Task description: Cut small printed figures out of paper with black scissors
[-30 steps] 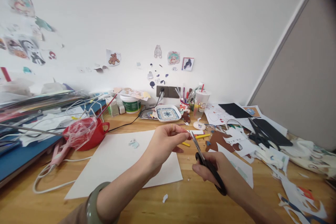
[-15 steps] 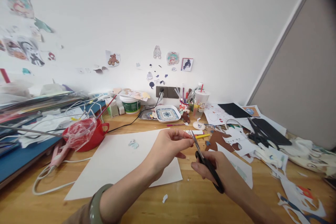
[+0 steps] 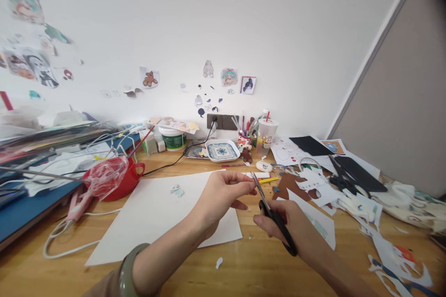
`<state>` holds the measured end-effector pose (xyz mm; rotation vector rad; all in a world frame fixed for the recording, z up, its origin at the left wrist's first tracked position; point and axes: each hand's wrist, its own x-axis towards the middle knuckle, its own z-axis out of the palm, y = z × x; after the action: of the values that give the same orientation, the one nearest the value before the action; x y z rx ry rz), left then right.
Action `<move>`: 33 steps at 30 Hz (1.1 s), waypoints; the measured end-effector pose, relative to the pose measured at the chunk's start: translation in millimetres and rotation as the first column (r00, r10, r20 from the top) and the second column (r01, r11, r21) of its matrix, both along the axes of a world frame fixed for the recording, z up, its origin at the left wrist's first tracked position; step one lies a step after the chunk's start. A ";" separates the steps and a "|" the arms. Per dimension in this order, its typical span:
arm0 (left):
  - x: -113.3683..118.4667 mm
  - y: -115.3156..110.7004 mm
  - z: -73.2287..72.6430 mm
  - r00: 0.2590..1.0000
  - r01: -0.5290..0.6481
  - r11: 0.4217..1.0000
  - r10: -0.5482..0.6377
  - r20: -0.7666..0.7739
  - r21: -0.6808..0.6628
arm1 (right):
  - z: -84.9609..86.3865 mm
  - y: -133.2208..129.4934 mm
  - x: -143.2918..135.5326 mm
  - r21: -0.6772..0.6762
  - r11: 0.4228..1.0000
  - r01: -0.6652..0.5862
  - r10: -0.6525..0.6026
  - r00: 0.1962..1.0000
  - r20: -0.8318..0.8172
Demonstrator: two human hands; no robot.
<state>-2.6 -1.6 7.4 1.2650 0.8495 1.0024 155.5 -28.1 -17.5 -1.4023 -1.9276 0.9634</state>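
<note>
My right hand (image 3: 291,222) grips black-handled scissors (image 3: 278,228), whose narrow blades point up and to the left. Their tips meet the fingertips of my left hand (image 3: 225,192), which is closed in a pinch. Whatever lies between that thumb and forefinger is too small to make out. Beneath my left forearm spreads a large white sheet of paper (image 3: 146,222). A small pale blue-green paper cutout (image 3: 177,190) rests on it. Closer to me, a tiny white paper scrap (image 3: 219,263) lies on the wooden table (image 3: 188,271).
Paper offcuts (image 3: 390,250) and a second pair of scissors (image 3: 343,178) lie at the right. A red mug (image 3: 120,185) stands at the left beside a white cable (image 3: 52,256). Behind my hands are a patterned dish (image 3: 223,150), a drink cup (image 3: 266,137) and a yellow pen (image 3: 268,180).
The scissor blade tips have shifted very slightly to the left at my left fingertips. Otherwise both hands and the things on the table stay in place.
</note>
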 end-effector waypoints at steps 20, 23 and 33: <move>-1.7 1.1 -0.9 1.000 0.018 1.000 -0.018 0.023 -0.025 | -1.3 0.8 0.7 -0.010 1.000 0.014 -0.014 1.000 0.024; -1.8 1.5 -0.9 1.000 0.019 0.999 -0.018 0.025 -0.029 | -2.3 1.6 0.7 -0.007 1.000 0.010 -0.010 1.000 0.025; -1.8 2.5 -2.1 0.999 0.033 0.998 -0.032 0.039 -0.045 | -1.8 1.6 2.4 -0.028 0.999 -0.026 0.026 1.000 0.015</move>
<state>-4.4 0.9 5.3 1.2140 0.8158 0.9732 157.8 -26.5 -19.3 -1.4068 -1.9550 0.9977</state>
